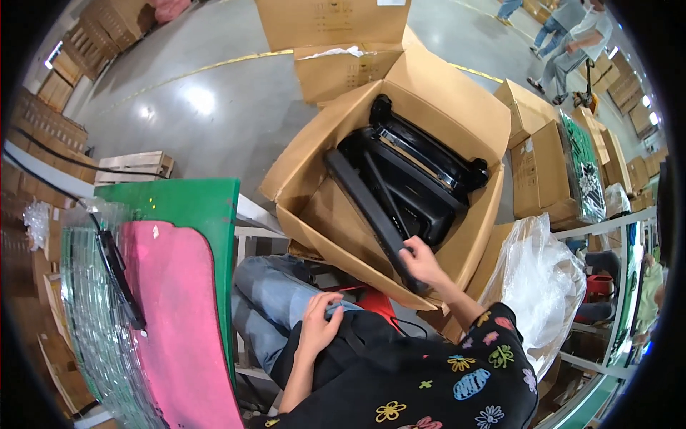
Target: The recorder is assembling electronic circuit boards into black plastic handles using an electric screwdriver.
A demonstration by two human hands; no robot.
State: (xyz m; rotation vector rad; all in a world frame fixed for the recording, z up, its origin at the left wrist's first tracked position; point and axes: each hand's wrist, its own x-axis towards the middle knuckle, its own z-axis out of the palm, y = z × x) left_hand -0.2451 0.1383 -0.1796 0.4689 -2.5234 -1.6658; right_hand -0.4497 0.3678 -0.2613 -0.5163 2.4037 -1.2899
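My right hand (423, 262) reaches into an open cardboard box (300, 227) in front of me. Its fingers are closed round the near end of a long black bar-like plastic part (366, 209), which lies slanted along the left of the box's contents. Beside that part, larger glossy black molded pieces (421, 164) fill the right and far side of the box; a thinner black strut (386, 193) crosses between them. My left hand (319, 325) rests over my lap, fingers loosely bent and apart, holding nothing.
At left, a green-topped bench (225, 236) carries a pink mat (179, 307), clear-wrapped trays (96, 314) and a black handheld tool (118, 275) on a cable. Clear plastic wrap (536, 279) and cardboard boxes (539, 171) stand at right. People (572, 46) stand at far right.
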